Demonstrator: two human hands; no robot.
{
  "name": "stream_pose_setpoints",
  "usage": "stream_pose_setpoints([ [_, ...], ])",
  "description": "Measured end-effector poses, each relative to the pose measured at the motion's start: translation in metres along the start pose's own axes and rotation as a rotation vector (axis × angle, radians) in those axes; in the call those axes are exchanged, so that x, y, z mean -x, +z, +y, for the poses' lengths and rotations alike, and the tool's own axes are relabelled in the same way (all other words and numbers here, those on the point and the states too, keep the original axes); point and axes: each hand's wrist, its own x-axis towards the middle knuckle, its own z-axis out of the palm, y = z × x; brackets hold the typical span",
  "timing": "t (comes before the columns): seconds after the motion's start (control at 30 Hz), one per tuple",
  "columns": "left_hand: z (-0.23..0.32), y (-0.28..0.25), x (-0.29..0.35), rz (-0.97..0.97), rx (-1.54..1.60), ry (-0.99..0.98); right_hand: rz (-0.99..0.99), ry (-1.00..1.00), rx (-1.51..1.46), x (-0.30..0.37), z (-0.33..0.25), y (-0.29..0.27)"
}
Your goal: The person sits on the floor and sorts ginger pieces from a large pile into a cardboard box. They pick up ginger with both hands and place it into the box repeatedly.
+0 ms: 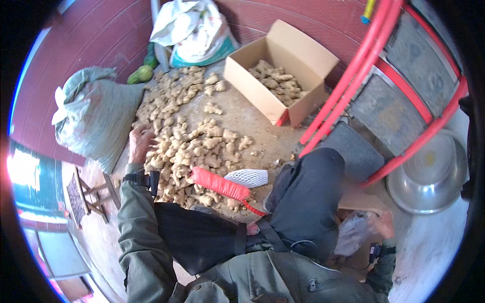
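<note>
A broad heap of ginger point(187, 151) lies on the floor in front of me. At its left edge is my left hand point(140, 143), its fingers curled in against the roots; what they hold, if anything, is hidden. Low on the right, my right hand point(382, 225) is closed on the edge of a clear plastic bag point(353, 235), beside my knee. On the near side of the heap rests a long, filled red mesh bag point(221, 184), its tail trailing toward me. A white foam net sleeve point(247, 178) lies against it.
An open cardboard box point(260, 98) with ginger inside stands at the back. A stuffed woven sack point(98, 118) is at the left, and a white sack point(197, 33) leans on the far wall. Right of me are a red metal frame point(348, 76) and a steel basin point(429, 174).
</note>
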Motion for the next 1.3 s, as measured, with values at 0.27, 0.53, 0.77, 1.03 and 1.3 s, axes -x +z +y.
stream_pose_setpoints([
  [0.27,-0.029,-0.030,0.007,0.034,-0.074,-0.018,0.065,-0.371,0.117,-0.064,-0.282,-0.057],
  [0.53,-0.082,-0.008,0.015,-0.160,-0.649,0.028,0.041,-0.933,0.038,-0.085,-0.532,-0.059],
  [0.77,-0.102,0.027,-0.001,-0.239,-1.114,0.095,-0.183,-1.094,-0.298,-0.093,-0.638,-0.012],
  [1.03,-0.148,0.067,0.011,-0.099,-1.319,0.342,-0.840,-0.469,-0.404,-0.133,-0.571,0.171],
  [1.3,-0.146,0.055,0.012,0.066,-0.796,0.136,-0.963,-0.291,-0.332,-0.151,-0.515,0.259],
])
